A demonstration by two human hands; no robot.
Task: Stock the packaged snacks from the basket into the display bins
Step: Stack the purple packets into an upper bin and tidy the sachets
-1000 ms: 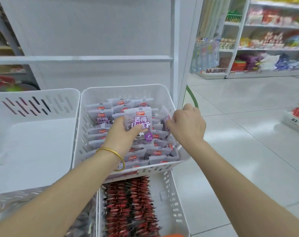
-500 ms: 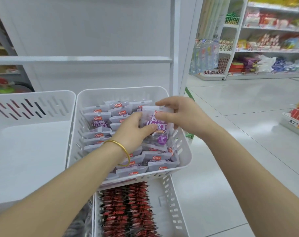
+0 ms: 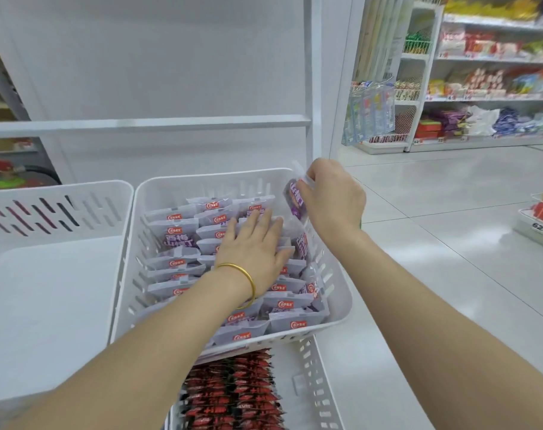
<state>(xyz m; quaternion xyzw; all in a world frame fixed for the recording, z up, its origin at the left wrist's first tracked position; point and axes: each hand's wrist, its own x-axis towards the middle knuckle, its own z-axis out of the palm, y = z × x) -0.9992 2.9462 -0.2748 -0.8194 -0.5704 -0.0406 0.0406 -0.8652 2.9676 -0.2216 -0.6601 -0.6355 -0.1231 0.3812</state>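
Nearest, a white slotted plastic lower bin (image 3: pixel 314 383) holds rows of glossy red-and-black packets (image 3: pixel 233 395). Above it, an upper bin (image 3: pixel 338 305) of the same slotted plastic is packed with flat purple-and-white snack packets (image 3: pixel 177 240), overlapped in rows, each bearing a red label. The left hand (image 3: pixel 251 246), with a gold bangle (image 3: pixel 244 274) at the wrist, lies palm down on these, fingers straight and slightly spread. At the upper bin's far right corner, the right hand (image 3: pixel 332 200) pinches a single tilted packet (image 3: pixel 294 198) in curled fingers, just above the rim. A side bin (image 3: pixel 59 193) stands just beside, left. Beyond the glossy tiled floor (image 3: pixel 450 212) are stocked shelves (image 3: pixel 487 57), blurred.
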